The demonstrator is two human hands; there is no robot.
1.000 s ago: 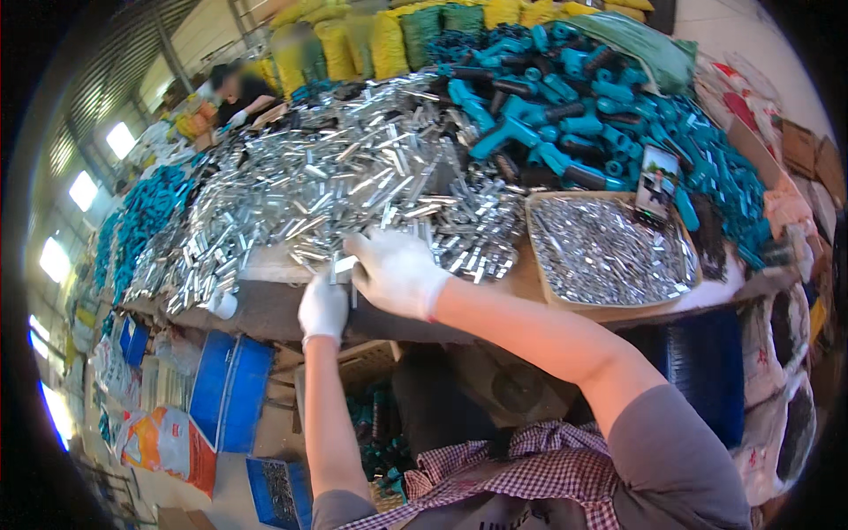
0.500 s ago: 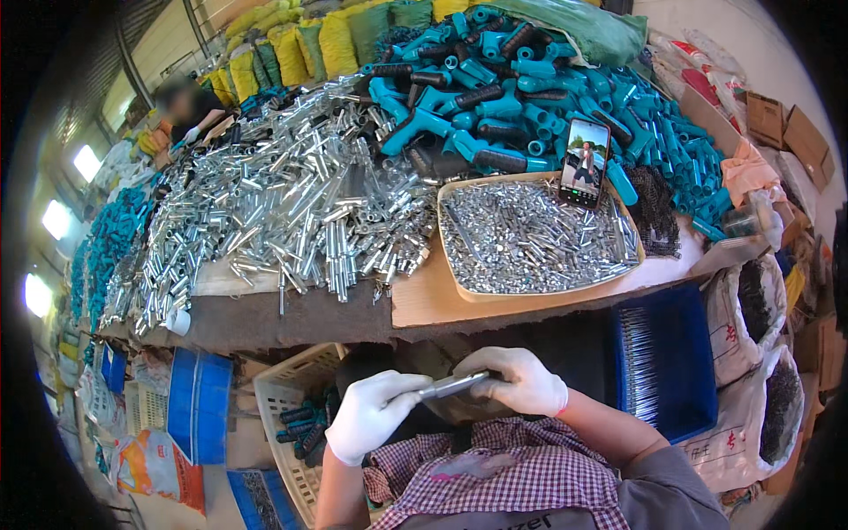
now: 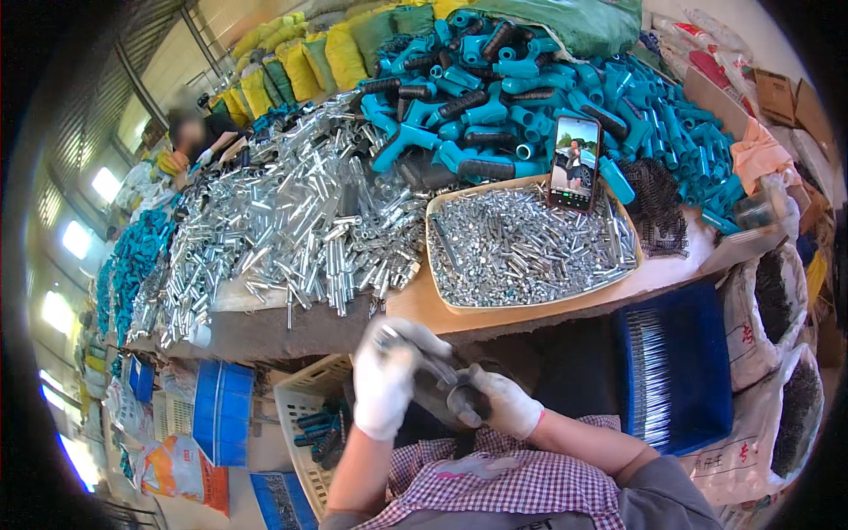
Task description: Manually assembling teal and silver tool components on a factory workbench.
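Note:
In front of my lap, my gloved left hand [image 3: 385, 384] is raised and closed around a metal tube [image 3: 430, 360], which slants down toward my other hand. My gloved right hand [image 3: 508, 402] sits lower, its fingers closed on a dark grey rounded part [image 3: 465, 397] by the tube's lower end. Motion blur hides whether tube and part are joined. Beyond my hands, a cream tray [image 3: 530, 306] holds many small metal pins and fittings. A large heap of shiny metal tubes [image 3: 300, 212] lies to its left on the bench.
A phone [image 3: 575, 165] leans at the tray's back edge before a pile of teal tool housings [image 3: 503, 106]. Below the bench are a blue bin [image 3: 702, 353] of metal rods at right and a cream crate [image 3: 305, 382] at left. Another person [image 3: 208, 137] works at the far left.
My left hand has risen and turned upright with the tube. My right hand has dropped slightly, and a dark rounded part now shows at its fingers. The view has shifted a little.

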